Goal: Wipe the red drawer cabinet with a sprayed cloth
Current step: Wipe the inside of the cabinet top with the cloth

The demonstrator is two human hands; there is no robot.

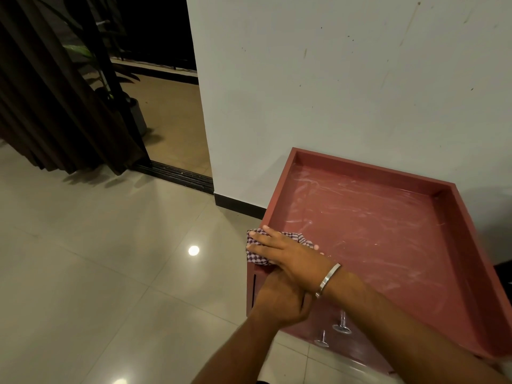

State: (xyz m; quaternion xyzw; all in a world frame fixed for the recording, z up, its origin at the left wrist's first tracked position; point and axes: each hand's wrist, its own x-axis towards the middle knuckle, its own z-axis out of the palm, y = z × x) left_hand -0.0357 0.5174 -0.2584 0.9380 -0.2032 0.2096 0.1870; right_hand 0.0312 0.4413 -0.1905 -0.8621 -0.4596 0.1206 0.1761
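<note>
The red drawer cabinet [374,231] stands against the white wall, and its recessed top shows pale wipe streaks. A purple-and-white checked cloth [256,257] lies over the cabinet's left rim near the front corner. My right hand [285,252], with a metal bangle on the wrist, presses flat on the cloth with straight fingers. My left hand [279,299] sits just below it against the cabinet's front left corner. Its fingers are hidden under my right hand, so what it holds cannot be seen.
Two chrome knobs [342,325] stick out of the cabinet's front. Glossy floor tiles [110,259] spread to the left. A dark curtain [55,106], a potted plant [133,112] and a sliding door track [177,176] are at the far left.
</note>
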